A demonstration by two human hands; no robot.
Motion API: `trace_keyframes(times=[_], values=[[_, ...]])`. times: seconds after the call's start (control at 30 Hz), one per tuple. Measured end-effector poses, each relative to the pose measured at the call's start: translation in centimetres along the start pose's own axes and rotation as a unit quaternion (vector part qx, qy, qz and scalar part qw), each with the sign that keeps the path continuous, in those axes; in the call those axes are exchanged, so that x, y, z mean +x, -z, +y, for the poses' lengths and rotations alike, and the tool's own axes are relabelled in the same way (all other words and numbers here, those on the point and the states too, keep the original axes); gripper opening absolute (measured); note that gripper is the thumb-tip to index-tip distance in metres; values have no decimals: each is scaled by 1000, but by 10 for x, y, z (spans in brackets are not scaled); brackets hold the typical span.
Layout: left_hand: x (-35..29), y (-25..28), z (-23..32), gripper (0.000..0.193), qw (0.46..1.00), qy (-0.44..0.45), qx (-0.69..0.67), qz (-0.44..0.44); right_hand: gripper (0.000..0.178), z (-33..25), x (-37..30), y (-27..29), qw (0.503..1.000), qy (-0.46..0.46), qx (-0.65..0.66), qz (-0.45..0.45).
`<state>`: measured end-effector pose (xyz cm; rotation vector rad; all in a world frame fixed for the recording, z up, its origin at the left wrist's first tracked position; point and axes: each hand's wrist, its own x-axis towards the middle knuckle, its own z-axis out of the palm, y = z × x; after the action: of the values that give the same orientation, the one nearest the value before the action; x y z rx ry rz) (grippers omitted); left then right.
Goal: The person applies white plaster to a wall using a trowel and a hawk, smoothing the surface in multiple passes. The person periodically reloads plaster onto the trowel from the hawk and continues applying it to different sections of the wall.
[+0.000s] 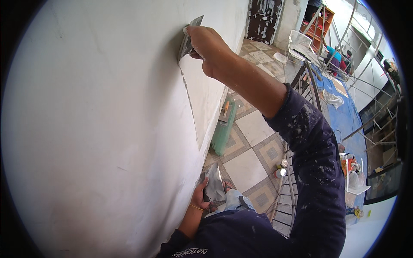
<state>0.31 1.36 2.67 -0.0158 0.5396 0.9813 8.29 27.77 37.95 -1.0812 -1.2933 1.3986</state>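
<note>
My right hand is raised and closed on a broad putty knife, whose blade lies against the white wall. Below that blade a thin ragged line of filler runs down the wall, with a slightly creamier strip to its right. Down by my body, my left hand grips a second broad putty knife with a wide, grey, smeared blade. The wall is close beside this hand. White spatter marks my dark right sleeve.
Along the wall's foot, a green tray-like object lies on the tiled floor with an orange-handled trowel at its far end. Two cans stand by a metal railing. Beyond are scaffolding, a white chair and people.
</note>
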Motion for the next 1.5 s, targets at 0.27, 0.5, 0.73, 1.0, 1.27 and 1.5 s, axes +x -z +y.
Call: trace_keyframes(times=[0.27,0.5,0.73,1.0,1.27,1.5], values=[[-11,-105,29,47,974,-167,77,-133,58,56,-127,66,723,515,-331,-319],[-32,-146,50,39,983,-173,35,40,61,126,-167,120,681,474,-477,-290],[-38,-105,49,26,782,-502,369,14,45,237,-148,156,957,-4,-233,-172],[-5,-7,23,46,418,-421,801,84,37,363,-179,89,684,-473,545,-109],[-59,70,-24,41,504,-67,777,371,33,526,-115,84,798,-425,423,-60],[-73,73,-44,39,545,-26,697,465,27,689,-50,50,870,-417,261,34]])
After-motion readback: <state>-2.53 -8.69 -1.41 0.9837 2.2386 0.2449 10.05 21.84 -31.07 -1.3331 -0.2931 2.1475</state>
